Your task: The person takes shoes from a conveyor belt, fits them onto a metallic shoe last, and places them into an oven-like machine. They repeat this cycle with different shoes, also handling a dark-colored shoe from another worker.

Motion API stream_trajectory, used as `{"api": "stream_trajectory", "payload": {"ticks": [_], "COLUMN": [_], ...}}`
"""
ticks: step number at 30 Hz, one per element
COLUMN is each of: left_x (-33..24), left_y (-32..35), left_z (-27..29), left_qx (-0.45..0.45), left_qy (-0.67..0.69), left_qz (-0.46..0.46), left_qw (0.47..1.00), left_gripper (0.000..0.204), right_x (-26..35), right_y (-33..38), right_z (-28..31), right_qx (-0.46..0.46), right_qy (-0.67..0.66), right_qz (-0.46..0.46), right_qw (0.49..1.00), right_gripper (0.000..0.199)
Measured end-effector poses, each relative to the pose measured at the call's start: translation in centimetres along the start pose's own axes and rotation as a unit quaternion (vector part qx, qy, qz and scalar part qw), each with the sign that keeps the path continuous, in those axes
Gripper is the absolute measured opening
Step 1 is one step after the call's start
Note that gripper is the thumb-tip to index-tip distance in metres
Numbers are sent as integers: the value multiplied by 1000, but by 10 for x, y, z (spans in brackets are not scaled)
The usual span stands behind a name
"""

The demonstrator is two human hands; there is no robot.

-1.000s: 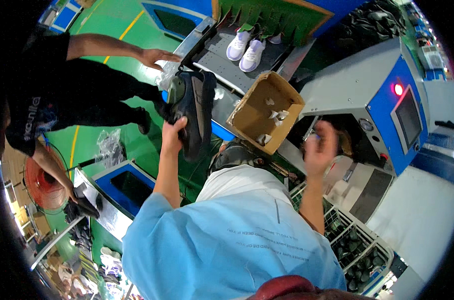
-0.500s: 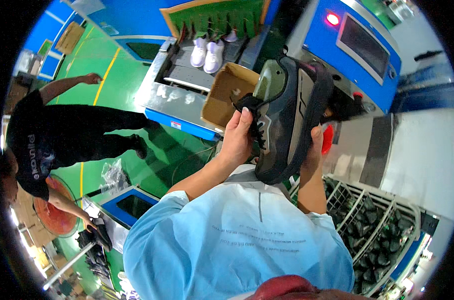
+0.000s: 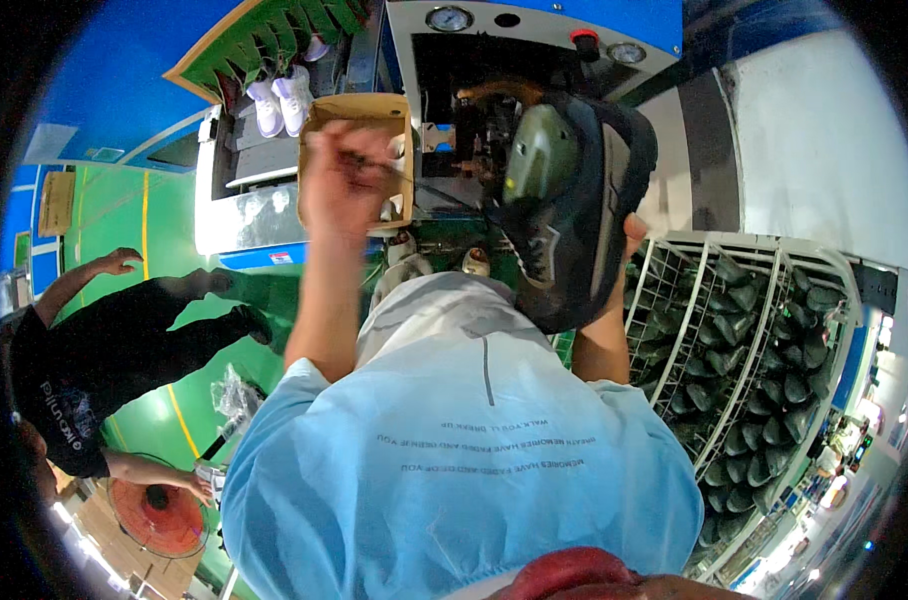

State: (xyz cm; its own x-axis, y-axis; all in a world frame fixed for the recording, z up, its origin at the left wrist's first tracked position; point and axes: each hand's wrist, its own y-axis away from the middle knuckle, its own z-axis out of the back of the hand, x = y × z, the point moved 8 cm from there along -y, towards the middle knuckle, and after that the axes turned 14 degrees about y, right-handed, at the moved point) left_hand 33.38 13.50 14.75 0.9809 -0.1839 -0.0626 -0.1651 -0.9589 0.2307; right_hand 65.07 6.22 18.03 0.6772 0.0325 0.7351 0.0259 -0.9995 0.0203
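In front of the grey machine with a blue top and round gauges [image 3: 534, 60], the dark grey and black shoe with an olive-green last inside [image 3: 564, 200] is held up by the right hand [image 3: 629, 235], of which only fingers show behind the sole, closed around it. The left hand [image 3: 346, 180] is raised beside the shoe, loosely curled; I cannot tell if it pinches something thin. Just left of the machine lies the open brown cardboard box [image 3: 359, 110], and beyond it two white sneakers [image 3: 282, 100] on the conveyor. I judge the shoe is already picked up and brought to the machine, but not yet placed in it. Compared with half a second ago, the left hand has let go of the shoe, and the shoe now stands closer before the machine opening. A person in black clothes [image 3: 124, 350] works far left of the machine.
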Motion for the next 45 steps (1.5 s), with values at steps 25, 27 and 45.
{"api": "stream_trajectory", "payload": {"ticks": [25,27,45], "left_x": [36,70,163], "left_y": [-10,12,39], "left_z": [-29,-47,42], "left_qx": [31,238,86], "left_qy": [-796,-858,-496], "left_qz": [-179,-178,370], "left_qw": [577,419,780], "left_gripper": [20,21,17], "right_x": [-41,-41,-44], "right_y": [42,44,58], "right_z": [35,42,41], "right_qx": [-152,-167,-151], "right_qy": [78,70,-38], "right_qz": [-126,-124,-126], "right_qw": [977,976,980], "right_gripper": [63,63,59]}}
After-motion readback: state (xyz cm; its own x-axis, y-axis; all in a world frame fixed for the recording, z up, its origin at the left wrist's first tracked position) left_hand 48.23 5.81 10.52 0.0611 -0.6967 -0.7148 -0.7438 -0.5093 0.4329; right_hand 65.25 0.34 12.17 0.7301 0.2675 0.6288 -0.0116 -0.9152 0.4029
